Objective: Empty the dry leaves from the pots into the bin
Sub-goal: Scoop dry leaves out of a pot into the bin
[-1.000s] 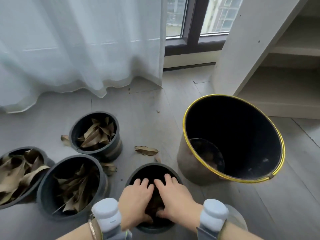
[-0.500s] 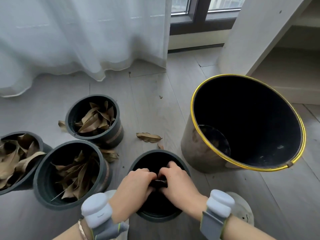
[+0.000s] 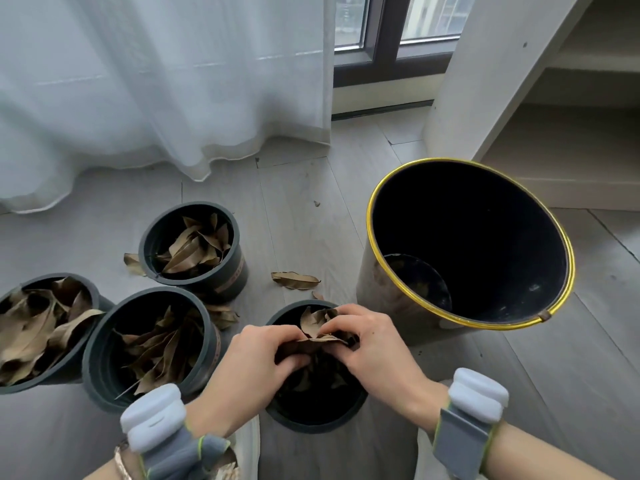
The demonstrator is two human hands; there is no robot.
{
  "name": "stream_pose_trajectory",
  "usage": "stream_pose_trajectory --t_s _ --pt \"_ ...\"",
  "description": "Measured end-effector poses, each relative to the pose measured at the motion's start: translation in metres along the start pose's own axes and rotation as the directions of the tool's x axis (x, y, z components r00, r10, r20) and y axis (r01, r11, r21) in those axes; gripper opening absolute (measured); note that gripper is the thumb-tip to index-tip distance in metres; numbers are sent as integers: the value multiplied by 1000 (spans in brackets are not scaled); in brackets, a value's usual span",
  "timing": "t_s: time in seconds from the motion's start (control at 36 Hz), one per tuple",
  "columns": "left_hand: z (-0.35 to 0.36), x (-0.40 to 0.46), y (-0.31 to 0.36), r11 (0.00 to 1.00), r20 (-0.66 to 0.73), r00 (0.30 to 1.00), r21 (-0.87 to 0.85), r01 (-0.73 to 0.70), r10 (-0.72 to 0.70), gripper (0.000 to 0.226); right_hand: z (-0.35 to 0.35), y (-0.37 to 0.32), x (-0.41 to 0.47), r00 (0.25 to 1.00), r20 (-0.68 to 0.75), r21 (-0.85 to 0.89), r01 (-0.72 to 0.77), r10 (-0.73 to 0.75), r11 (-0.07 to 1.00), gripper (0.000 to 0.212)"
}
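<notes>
While both hands, left hand (image 3: pixel 266 355) and right hand (image 3: pixel 370 344), clasp a clump of dry leaves (image 3: pixel 317 329) above the nearest pot (image 3: pixel 311 415), the bin (image 3: pixel 471 327) beside it looks nearly empty. Three other pots (image 3: pixel 194 244) remain full; most work lies ahead.

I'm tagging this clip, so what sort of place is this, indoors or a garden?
Indoors, most likely a room in a home. A sheer white curtain hangs to a grey plank floor beside a dark-framed window, and built-in shelves stand on the right behind the gold-rimmed bin.
</notes>
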State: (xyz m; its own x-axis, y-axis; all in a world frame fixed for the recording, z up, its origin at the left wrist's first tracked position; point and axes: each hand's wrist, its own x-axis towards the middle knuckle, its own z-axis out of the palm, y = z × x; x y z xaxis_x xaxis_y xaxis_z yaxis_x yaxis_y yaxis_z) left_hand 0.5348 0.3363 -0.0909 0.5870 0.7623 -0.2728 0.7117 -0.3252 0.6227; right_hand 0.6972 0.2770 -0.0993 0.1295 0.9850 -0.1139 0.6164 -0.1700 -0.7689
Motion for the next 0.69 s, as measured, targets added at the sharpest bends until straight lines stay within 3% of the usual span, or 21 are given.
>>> stream_pose_trajectory --t_s 0.22,0.53,0.69 --pt "-32 -5 26 998 31 999 -55 -11 13 15 -33 -27 -2 998 -67 84 -5 11 996 12" --pt "-93 11 109 971 -51 970 34 -238 239 13 -120 -63 -4 976 -204 213 125 -81 969 20" --pt "-103 50 162 953 -2 954 59 -298 299 7 -175 -58 1 966 -258 173 72 -26 982 18"
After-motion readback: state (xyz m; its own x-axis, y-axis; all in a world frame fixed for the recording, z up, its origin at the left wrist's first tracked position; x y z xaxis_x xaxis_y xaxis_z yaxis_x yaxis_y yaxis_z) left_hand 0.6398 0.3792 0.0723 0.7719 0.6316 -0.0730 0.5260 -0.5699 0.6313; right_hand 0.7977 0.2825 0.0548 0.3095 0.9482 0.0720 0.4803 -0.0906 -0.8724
